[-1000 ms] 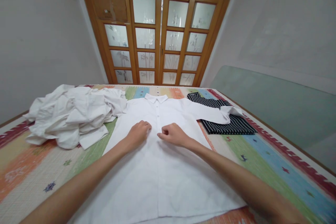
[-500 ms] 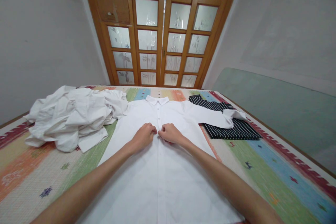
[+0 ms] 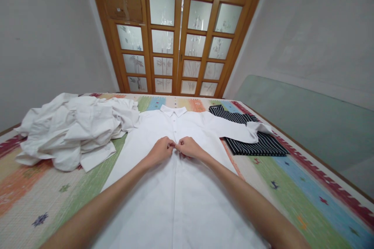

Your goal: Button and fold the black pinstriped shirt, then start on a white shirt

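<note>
A white collared shirt (image 3: 157, 206) lies spread face up before me, its collar at the far end and its front placket running down the middle. Both hands meet at the placket, about chest height on the shirt. My left hand (image 3: 161, 149) is closed in a pinch on the shirt's front edge. From the other side, my right hand (image 3: 188, 148) pinches the same spot, its thumb close to my left fingertips. Whatever button lies between the fingers is hidden. Higher up the placket, small buttons (image 3: 175, 121) show below the collar.
At left sits a crumpled heap of white clothes (image 3: 78, 124), touching the shirt's left side. Folded black striped cloth (image 3: 257, 146) lies at right, partly under the shirt's right sleeve. A patterned, striped cover (image 3: 280, 202) spreads beneath everything. Wooden glass-paned doors (image 3: 178, 42) stand beyond.
My hands have come together at the placket, the right thumb now meeting the left fingers. The view has shifted slightly; the clothes lie as before.
</note>
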`<state>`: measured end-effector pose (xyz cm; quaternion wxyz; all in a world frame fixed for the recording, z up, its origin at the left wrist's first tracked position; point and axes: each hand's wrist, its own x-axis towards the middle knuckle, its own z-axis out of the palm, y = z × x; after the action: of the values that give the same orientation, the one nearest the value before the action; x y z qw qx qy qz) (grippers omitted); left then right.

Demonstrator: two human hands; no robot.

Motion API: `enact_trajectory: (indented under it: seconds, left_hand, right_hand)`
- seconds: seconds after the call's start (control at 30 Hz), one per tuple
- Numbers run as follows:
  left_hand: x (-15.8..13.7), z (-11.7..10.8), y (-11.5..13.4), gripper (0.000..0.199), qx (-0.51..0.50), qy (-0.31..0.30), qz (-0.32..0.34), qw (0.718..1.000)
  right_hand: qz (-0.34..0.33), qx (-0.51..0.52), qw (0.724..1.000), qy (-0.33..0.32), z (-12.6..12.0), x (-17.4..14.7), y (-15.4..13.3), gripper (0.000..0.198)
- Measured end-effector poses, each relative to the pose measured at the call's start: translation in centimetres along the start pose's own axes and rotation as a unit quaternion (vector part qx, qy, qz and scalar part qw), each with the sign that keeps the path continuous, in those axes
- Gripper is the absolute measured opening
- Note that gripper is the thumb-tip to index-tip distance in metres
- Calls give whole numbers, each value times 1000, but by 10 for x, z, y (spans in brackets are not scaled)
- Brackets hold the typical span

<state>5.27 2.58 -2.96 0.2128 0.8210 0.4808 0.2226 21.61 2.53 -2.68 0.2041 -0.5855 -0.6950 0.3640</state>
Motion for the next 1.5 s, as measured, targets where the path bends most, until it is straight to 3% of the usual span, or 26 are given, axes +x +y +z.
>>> enact_trajectory:
  seconds: [0.13, 0.3, 0.67, 0.97, 1.17, 1.3, 1.5]
  left_hand:
    - [-5, 2, 5, 30, -1, -3, 16, 1000]
    - [-7, 9, 6, 23, -5, 22, -2, 1000]
    - [-4, 18, 0, 15, -72, 34, -13, 997]
    - [-4, 10, 10, 13, -99, 23, -79, 992]
    - [-8, 8, 14, 13, -230, -37, -161, 959]
    - [-6, 14, 7, 6, -318, -31, -165, 933]
    - [-2, 19, 0, 16, -394, 8, -206, 895]
  right_hand:
    - [22, 110, 992, -59, -6, 2, 6, 28]
    - [21, 165, 983, -79, -9, 2, 11, 23]
    - [-8, 207, 971, -122, -12, 6, 22, 10]
    - [-21, 226, 964, -137, -13, 5, 23, 11]
    - [-24, 250, 958, -141, -14, 6, 25, 12]
    - [-25, 253, 956, -146, -14, 6, 25, 12]
    - [16, 248, 956, -154, -17, 4, 19, 23]
